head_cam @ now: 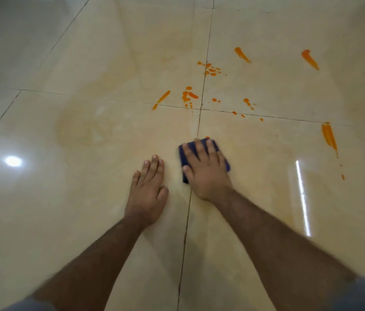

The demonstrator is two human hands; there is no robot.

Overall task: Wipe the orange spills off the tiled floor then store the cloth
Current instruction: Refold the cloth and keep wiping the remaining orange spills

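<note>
My right hand [206,170] lies flat on a folded dark blue cloth [223,163], pressing it onto the beige tiled floor [87,198] just right of a grout line. My left hand [148,190] rests palm down on the bare tile beside it, fingers together, holding nothing. Orange spills lie beyond the cloth: a cluster of drops and a streak [189,96] near the tile junction, scattered drops [210,69] farther off, two long streaks [242,55] [310,59] at the back, and a tall streak [329,136] on the right. A small orange spot shows at the cloth's far edge.
A faint yellowish smear [82,129] covers the tiles left of the spills. Glossy tile reflects a round lamp [12,161] at left and a strip light [302,198] at right. Grey fabric shows at both bottom corners.
</note>
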